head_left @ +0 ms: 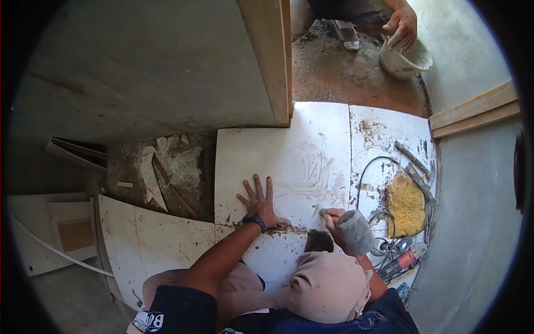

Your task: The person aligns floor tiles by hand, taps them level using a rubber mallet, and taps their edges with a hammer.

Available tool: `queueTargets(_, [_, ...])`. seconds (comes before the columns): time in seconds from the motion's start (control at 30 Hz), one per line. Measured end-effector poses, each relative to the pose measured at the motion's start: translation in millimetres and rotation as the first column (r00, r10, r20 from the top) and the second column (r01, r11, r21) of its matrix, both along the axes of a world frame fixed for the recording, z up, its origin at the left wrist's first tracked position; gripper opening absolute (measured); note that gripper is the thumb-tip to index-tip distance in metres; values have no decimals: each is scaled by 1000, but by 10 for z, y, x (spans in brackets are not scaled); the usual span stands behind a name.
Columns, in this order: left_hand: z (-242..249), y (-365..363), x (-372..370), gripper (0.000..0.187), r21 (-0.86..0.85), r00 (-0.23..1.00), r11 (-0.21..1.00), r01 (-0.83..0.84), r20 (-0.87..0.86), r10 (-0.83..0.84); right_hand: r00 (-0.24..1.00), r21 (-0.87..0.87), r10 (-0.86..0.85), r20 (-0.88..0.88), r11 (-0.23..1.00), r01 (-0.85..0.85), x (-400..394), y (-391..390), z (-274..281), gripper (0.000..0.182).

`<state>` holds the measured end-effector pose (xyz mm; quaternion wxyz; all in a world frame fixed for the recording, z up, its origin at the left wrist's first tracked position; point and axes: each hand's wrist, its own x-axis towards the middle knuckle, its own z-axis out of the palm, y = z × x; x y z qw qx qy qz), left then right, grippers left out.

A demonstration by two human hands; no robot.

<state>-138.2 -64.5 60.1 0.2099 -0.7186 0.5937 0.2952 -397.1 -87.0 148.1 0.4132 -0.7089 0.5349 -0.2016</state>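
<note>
Plainly, the head view has 2 bare hands low in the middle of the frame, over a floor of pale tiles. The left hand, with a dark watch at its wrist, lies palm down on the large white tile. Its fingers are spread apart and point toward the top of the frame, while the thumb reaches right, close to the tile's lower edge. Most of the tile lies beyond the fingertips, above and to the right of them, with smeared marks across its surface.

Just right of center, the right hand has its fingers closed around the handle of a mallet. The thick grey head sits to the right of the fingers, and the handle's end pokes out to their left, over the lower right part of the tile.

Toward the right side of the frame, a yellow sponge-like pad rests among dark cables, with a red power tool below it. At the left, broken pieces lie on a rough patch of floor. In the upper right, a co-worker's hand is at the rim of a bucket, near a wall.
</note>
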Motion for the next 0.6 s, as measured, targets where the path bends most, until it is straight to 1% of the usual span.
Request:
queueTargets(0.03, [-4,-56,-1,165,3,1000,1000,-3,3,3,988,145,68,-139,988,-48,-7,-77,-16,21])
queueTargets(0.07, [-26,-93,21,165,-3,1000,1000,-12,11,12,991,-10,-5,-133,1000,4,-15,-38,10,29])
queueTargets(0.1, [-1,-43,-1,165,-1,1000,1000,-10,2,10,994,6,-88,66,996,88,41,0,87,17])
queueTargets(0.17, [-18,5,1,164,-2,1000,1000,-13,0,13,967,-71,-150,208,983,167,92,82,113,10])
queueTargets(0.2, [-39,56,-9,163,-14,1000,1000,-16,0,16,966,-61,-157,204,983,173,53,136,1,10])
queueTargets(0.23, [-43,-10,-1,162,-50,1000,999,-15,1,15,995,-87,-50,81,995,58,2,93,-249,11])
queueTargets(0.27, [-3,-72,-5,162,-71,1000,997,-12,0,12,997,-104,60,-47,992,-65,-44,18,-430,13])
queueTargets(0.3, [48,-103,-4,159,-39,1000,999,-11,-4,11,993,-45,99,62,994,-96,-29,-71,-439,13])
queueTargets(0.37, [75,26,20,157,32,1000,999,-14,-6,14,982,187,179,-56,968,-166,43,-204,-541,22])
queueTargets(0.4, [48,3,65,153,-31,1000,1000,-4,-10,4,982,186,181,-53,968,-168,190,-328,-296,22])
queueTargets(0.43, [12,-49,126,149,-101,1000,995,7,-10,-8,990,6,137,46,991,-137,436,-463,168,21])
queueTargets(0.47, [-31,3,170,149,-92,1000,996,10,-7,-11,983,-151,102,150,985,-80,635,-498,434,20])
queueTargets(0.5, [-93,14,232,144,-176,1000,984,18,-18,-21,983,-152,98,154,986,-74,781,-556,449,20])
queueTargets(0.53, [-169,12,298,139,-265,999,964,20,-30,-29,959,-191,118,256,979,-69,901,-625,462,20])
queueTargets(0.57, [-244,11,391,139,-275,999,961,21,-27,-30,924,-233,144,354,970,-62,984,-681,465,20])
queueTargets(0.6, [-323,38,489,137,-373,995,926,-49,-98,13,946,-186,163,279,976,-113,1049,-711,365,19])
